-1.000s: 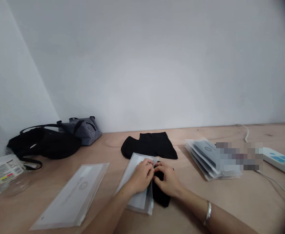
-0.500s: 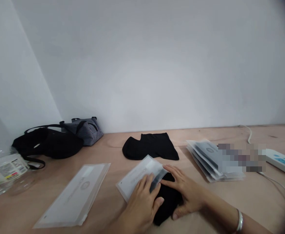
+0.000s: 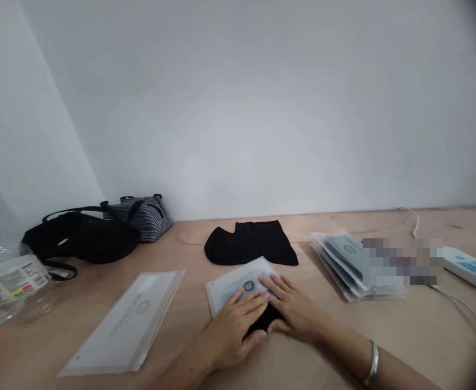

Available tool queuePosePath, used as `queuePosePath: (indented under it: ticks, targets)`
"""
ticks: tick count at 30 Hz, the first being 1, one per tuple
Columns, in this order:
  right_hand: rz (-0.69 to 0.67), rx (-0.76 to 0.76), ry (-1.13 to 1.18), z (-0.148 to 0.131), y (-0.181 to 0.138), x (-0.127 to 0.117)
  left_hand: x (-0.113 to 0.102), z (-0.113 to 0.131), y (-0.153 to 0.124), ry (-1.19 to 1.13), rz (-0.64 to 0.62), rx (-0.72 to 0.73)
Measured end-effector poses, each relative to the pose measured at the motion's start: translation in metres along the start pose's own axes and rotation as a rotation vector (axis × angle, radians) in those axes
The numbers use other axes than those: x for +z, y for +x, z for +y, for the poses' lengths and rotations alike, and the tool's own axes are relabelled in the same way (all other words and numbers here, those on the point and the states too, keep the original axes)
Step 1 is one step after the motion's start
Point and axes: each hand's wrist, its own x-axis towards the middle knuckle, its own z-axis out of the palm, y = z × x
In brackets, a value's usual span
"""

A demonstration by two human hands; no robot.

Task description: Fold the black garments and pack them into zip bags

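A frosted zip bag (image 3: 230, 281) with a round dark logo lies on the table in front of me. Black fabric (image 3: 269, 318) sticks out of its near end, and a grey shade under the plastic shows that part of it is inside. My left hand (image 3: 238, 327) rests flat on the bag, fingers stretched over the plastic and thumb beside the fabric. From the right, my right hand (image 3: 293, 309) lies with spread fingers across the bag's edge, its thumb at the fabric's near edge. Just behind lies another black fabric piece (image 3: 252, 244), flat and sock-like in outline.
A second frosted bag (image 3: 128, 325) lies flat at left. Several filled bags (image 3: 339, 260) are stacked at right, near a white power strip (image 3: 468, 268) with a cable. At far left stand a clear plastic jar (image 3: 10, 287), a black cap (image 3: 83, 238) and a striped bag (image 3: 152, 219).
More of the black fabric is now inside the bag, and less sticks out. The bag has turned slightly and its logo shows. My right hand has moved left and forward onto the bag.
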Motion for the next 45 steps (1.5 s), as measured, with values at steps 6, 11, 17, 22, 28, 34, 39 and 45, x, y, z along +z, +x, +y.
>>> queuePosePath:
  ticks: [6, 11, 17, 22, 28, 34, 39, 45]
  targets:
    - [0.043, 0.015, -0.079, 0.001, -0.013, 0.006, 0.000, -0.019, -0.015, 0.092, 0.007, 0.008]
    - [0.163, -0.035, -0.113, 0.007, -0.014, 0.011, 0.011, -0.032, -0.017, 0.204, 0.118, 0.103]
    - [0.281, -0.008, -0.138, 0.006, -0.010, 0.015, 0.027, -0.037, -0.011, 0.348, 0.306, 0.139]
    - [0.350, -0.049, 0.036, 0.000, -0.011, 0.003, 0.016, -0.027, -0.014, 0.230, 0.341, 0.057]
    - [0.466, -0.057, 0.109, -0.018, 0.000, -0.013, -0.010, -0.032, -0.043, 0.057, 0.333, 0.021]
    - [0.386, -0.183, -0.131, -0.061, 0.045, 0.005, 0.005, -0.051, -0.060, 0.220, 0.406, -0.009]
    - [0.439, -0.280, -0.264, -0.084, 0.069, 0.029, 0.012, -0.052, -0.058, 0.185, 0.413, 0.035]
    - [0.394, -0.307, -0.337, -0.069, 0.046, 0.021, 0.013, -0.053, -0.057, 0.186, 0.447, 0.094]
